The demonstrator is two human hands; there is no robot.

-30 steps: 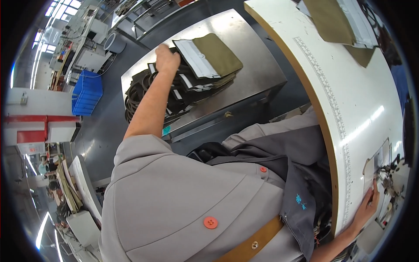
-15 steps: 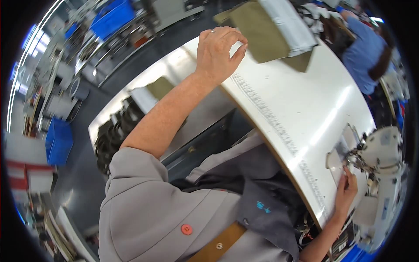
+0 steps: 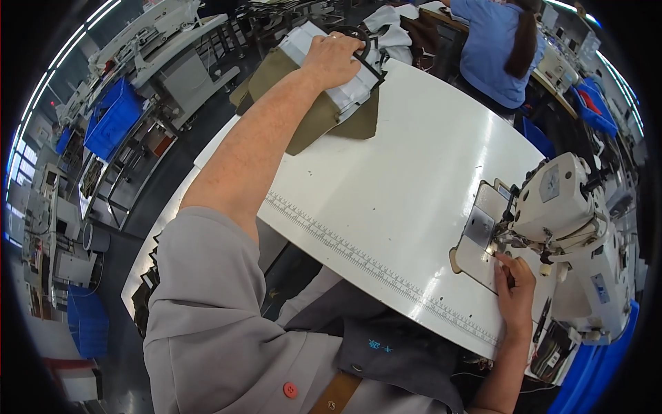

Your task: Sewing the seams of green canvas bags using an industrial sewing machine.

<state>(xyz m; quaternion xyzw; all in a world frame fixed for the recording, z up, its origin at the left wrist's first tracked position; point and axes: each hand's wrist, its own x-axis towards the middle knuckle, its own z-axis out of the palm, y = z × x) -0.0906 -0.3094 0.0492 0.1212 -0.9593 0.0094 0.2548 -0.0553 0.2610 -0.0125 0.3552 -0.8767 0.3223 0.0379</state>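
My left hand [image 3: 332, 61] reaches to the far left of the white worktable [image 3: 386, 207], its fingers curled over the top of olive fabric pieces [image 3: 272, 76] with white panels [image 3: 296, 41] and black straps [image 3: 374, 62]. At the right, my right hand [image 3: 514, 283] rests beside the needle plate [image 3: 476, 231] of a white sewing machine [image 3: 552, 200], fingers bent and fingertips close under the needle area; whatever they may hold is too small to make out.
A co-worker [image 3: 495, 48] in blue sits beyond the table near white fabric [image 3: 394, 41]. Blue bins [image 3: 110, 117] stand on racks at the left, with another [image 3: 593, 110] at the back right. A printed ruler [image 3: 372, 262] runs along the table's near edge.
The view has swung right from the metal table to the white worktable. My left hand has left the metal table's stack and moved onto the fabric pieces here. My right hand stays by the needle.
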